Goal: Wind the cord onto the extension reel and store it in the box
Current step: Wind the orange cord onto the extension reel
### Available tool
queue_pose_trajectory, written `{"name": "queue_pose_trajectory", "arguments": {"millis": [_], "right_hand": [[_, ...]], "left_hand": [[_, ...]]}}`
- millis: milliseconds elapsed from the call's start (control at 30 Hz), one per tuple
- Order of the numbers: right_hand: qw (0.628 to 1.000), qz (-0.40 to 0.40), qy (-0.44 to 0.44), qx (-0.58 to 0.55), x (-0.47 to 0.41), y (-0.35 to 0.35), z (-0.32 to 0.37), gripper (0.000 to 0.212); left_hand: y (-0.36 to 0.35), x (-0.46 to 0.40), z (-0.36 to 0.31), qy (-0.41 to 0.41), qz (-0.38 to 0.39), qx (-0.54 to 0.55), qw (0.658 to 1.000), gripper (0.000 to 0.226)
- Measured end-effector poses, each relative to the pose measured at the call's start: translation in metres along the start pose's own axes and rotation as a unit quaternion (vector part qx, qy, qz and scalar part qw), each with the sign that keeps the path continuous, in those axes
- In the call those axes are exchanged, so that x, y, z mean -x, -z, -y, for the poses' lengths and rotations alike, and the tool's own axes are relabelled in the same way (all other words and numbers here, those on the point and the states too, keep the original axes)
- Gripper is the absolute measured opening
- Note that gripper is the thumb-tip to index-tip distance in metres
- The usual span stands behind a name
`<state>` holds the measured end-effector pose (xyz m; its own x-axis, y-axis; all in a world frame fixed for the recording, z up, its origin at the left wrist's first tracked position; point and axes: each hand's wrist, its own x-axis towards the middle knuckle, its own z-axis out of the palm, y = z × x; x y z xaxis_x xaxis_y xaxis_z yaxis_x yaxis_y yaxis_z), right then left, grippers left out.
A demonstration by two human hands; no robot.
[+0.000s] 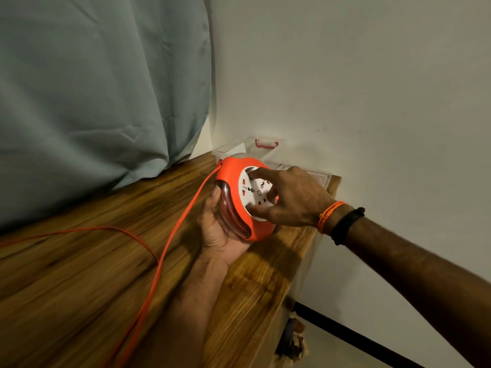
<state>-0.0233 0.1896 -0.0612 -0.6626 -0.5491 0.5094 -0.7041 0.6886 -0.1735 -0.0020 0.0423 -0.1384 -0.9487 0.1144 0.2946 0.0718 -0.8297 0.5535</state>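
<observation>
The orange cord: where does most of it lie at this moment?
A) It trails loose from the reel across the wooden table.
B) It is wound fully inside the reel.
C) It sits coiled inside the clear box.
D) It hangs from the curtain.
A: the cord leaves the top of the reel, held in the left hand, and runs loose over the table toward the near edge.

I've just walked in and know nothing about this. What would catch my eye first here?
The bright orange extension reel, held over the wooden table near its far right corner: the left hand cradles it while the right hand fingers touch its white socket face. Next, the orange cord trailing from the reel across the table toward you. Behind sits a clear plastic box.
</observation>
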Motion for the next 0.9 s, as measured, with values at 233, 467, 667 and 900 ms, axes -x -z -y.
{"name": "queue_pose_trajectory", "arguments": {"millis": [233,467,667,900], "right_hand": [[0.998,-0.042,-0.027,-0.026,-0.005,-0.011,0.001,0.062],[0.714,0.026,-0.453,-0.533,-0.013,-0.019,0.018,0.041],[0.722,0.081,-0.422,-0.543,-0.013,-0.007,0.01,0.04],[0.9,0.047,-0.318,-0.293,-0.007,0.007,0.001,0.039]], "left_hand": [[-0.001,0.0,-0.001,-0.003,-0.01,0.009,1.0,0.092],[-0.008,0.001,0.002,-0.003,-0.016,-0.006,1.0,0.098],[-0.003,0.0,0.0,0.008,0.022,-0.007,1.0,0.077],[0.002,0.0,-0.001,0.013,-0.009,-0.002,1.0,0.083]]}}
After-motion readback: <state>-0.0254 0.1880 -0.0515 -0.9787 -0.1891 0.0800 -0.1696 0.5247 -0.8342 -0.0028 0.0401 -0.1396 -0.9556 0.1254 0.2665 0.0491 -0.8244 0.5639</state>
